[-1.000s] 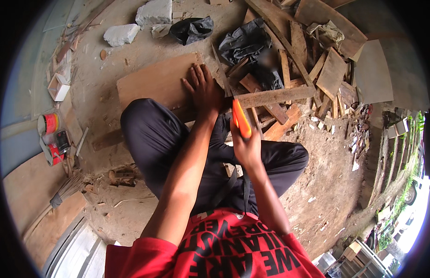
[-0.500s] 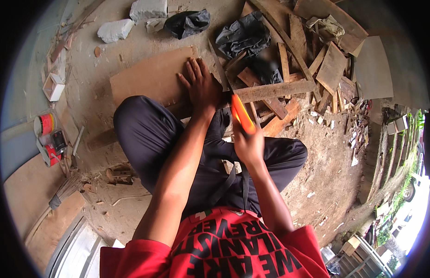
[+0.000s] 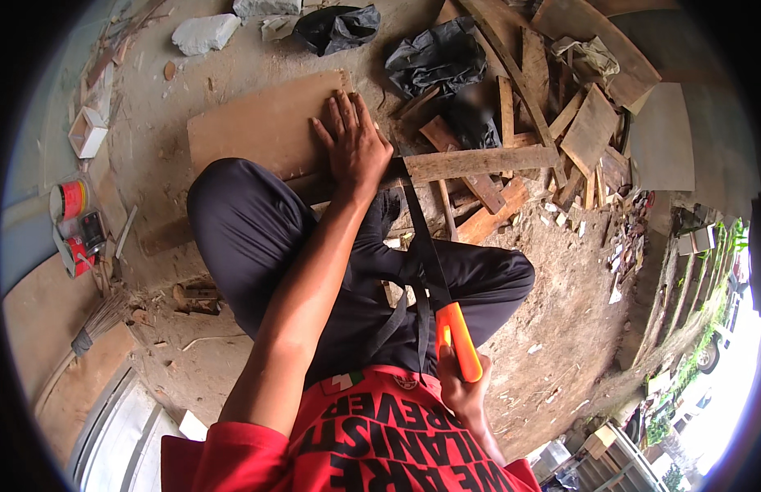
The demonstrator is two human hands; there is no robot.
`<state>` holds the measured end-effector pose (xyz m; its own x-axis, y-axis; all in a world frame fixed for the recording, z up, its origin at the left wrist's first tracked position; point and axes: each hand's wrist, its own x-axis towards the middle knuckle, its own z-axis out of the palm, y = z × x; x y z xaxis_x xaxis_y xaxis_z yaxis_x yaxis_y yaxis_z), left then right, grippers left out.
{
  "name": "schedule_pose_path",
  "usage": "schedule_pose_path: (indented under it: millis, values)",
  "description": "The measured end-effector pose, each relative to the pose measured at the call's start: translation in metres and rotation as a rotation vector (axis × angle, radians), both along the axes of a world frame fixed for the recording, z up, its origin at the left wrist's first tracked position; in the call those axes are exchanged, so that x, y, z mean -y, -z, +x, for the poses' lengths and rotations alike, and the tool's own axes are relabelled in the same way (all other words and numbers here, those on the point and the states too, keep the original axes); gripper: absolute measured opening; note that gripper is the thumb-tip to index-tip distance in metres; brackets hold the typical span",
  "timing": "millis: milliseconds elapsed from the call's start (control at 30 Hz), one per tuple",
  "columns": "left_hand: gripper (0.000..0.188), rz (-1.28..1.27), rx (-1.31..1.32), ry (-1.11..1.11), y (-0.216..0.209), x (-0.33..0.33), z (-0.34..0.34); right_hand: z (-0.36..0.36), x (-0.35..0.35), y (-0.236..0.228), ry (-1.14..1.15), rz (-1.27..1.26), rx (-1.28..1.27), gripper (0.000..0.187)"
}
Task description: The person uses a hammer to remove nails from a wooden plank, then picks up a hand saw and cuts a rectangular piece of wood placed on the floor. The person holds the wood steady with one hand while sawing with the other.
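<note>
My right hand (image 3: 462, 384) is wrapped round the orange handle of a handsaw (image 3: 430, 262), low down by my right hip. Its dark blade runs up and away over my right leg, and the far end meets a narrow wooden plank (image 3: 479, 162). My left hand (image 3: 356, 152) lies flat with fingers stretched out, pressing down just left of the blade at the edge of a brown board (image 3: 262, 119). Part of the plank under this hand and wrist is hidden. My crossed legs are close beneath the work.
A heap of scrap wood (image 3: 590, 131) lies at the far right, with black plastic bags (image 3: 438, 57) beside it. Pale blocks (image 3: 206, 34) sit at the far left. Red tins (image 3: 71, 199) and a bristle broom (image 3: 102, 320) are along the left side.
My right hand has drawn the handsaw back toward my body, so much more of its blade shows. My left hand stays pressed in place.
</note>
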<state>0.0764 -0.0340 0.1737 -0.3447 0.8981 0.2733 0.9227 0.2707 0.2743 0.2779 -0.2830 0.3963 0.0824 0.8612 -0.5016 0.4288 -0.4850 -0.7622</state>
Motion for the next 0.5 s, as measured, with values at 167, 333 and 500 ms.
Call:
schedule_pose_path:
  millis: [167,333,500]
  values:
    - [0.067,-0.068,-0.066,0.026,-0.001,-0.004,0.001,-0.032,-0.113,0.094,0.033,0.130,0.000,0.027]
    - [0.070,-0.064,0.086,0.043,-0.008,-0.003,0.001,-0.065,-0.160,0.099,-0.024,0.277,-0.009,0.033]
    - [0.063,-0.008,-0.055,0.015,0.006,-0.009,-0.005,-0.036,-0.060,0.064,0.017,0.189,-0.103,0.023]
